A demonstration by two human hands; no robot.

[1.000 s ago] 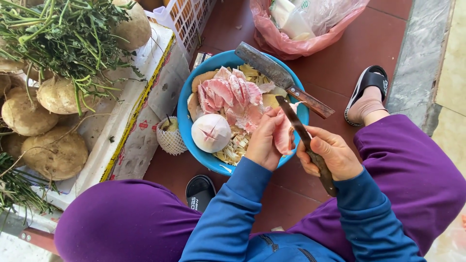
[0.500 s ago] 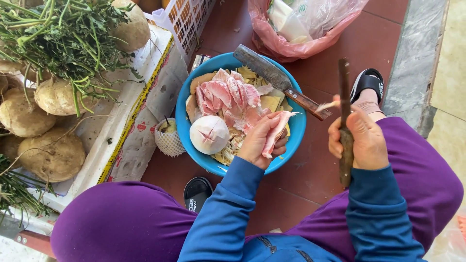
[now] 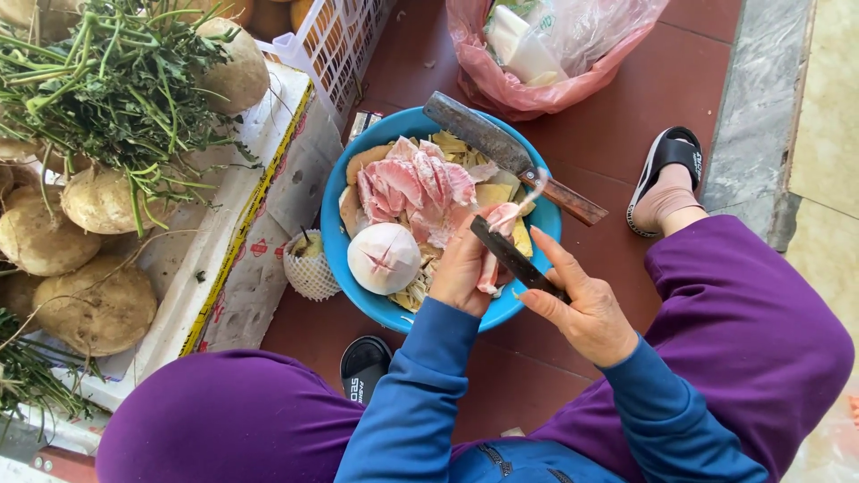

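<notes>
Peeling a pink fruit segment over a blue basin.

The left hand pinches a pink fruit segment between thumb and fingers, just above the near rim of the blue basin. The right hand is closed round the handle of a small dark knife, its blade laid against the segment (a thin strip of skin curls up from it). Beyond the hands, in the basin, lie more pink pieces, a peeled white fruit and a cleaver resting across the far rim.
</notes>
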